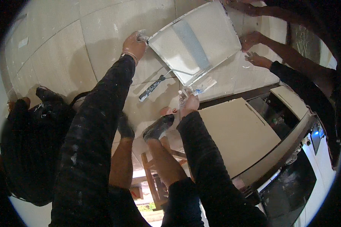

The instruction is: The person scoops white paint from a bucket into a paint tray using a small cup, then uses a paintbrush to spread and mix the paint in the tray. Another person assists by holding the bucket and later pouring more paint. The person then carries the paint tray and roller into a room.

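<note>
A square white tray (178, 45) with dark edges and a grey-blue band across it lies at the top centre over the tiled floor. My left hand (134, 47), paint-smeared, has its fingers curled round the tray's left corner. Close to the lower corner, my right hand (189, 102) is closed on a flat whitish tool (206, 85) with blue marks; its kind I cannot make out. Between my hands is a paint roller's dark, paint-spotted handle (151, 89), its metal rod reaching over the tray. Another person's hand (251, 41) is at the tray's right corner.
Another hand (258, 59) in a dark sleeve is just below that one. Beige cabinets (238, 132) with a dark cooktop (288, 185) stand on the right. Socked feet (159, 128) and a wooden stool (155, 181) are below my hands. A black-clothed shape (36, 140) fills the left.
</note>
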A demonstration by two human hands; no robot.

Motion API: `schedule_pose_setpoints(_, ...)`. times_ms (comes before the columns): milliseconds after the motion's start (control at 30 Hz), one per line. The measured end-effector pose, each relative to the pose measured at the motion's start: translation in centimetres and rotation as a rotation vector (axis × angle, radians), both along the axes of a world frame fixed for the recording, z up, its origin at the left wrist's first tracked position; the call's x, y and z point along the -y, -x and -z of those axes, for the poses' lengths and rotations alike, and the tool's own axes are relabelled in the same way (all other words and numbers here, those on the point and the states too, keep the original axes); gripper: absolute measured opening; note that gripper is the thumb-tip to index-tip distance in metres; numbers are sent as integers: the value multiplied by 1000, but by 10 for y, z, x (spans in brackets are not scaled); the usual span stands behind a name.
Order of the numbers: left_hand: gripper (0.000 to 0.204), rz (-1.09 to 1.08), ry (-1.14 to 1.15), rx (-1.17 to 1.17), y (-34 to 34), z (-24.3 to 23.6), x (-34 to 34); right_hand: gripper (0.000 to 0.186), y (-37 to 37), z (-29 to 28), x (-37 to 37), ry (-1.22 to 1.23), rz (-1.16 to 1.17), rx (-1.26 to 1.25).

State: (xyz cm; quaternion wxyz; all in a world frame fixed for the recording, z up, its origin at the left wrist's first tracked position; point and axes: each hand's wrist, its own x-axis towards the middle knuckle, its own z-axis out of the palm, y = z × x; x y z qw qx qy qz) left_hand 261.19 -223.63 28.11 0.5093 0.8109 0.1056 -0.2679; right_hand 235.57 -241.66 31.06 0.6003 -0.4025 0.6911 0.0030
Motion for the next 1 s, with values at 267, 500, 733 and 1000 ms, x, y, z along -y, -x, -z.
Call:
schedule_pose_setpoints(267, 46, -167, -15, 46, 106, -69, -24, 43, -25, -88, -11, 545, -884, -346)
schedule_pose_setpoints(500, 38, 93, -45, -546, 297, -229, -43, 43, -89, -84, 17, 699, -1675, -404)
schedule_pose_setpoints(733, 32, -5, 178, -622, 334, -266, -14, 36, -125, -40, 22, 870, -1926, -495)
schedule_pose_setpoints(1000, 36, 66, 315, -462, 329, -243, 10, 33, -129, -49, 30, 827, -1920, -492)
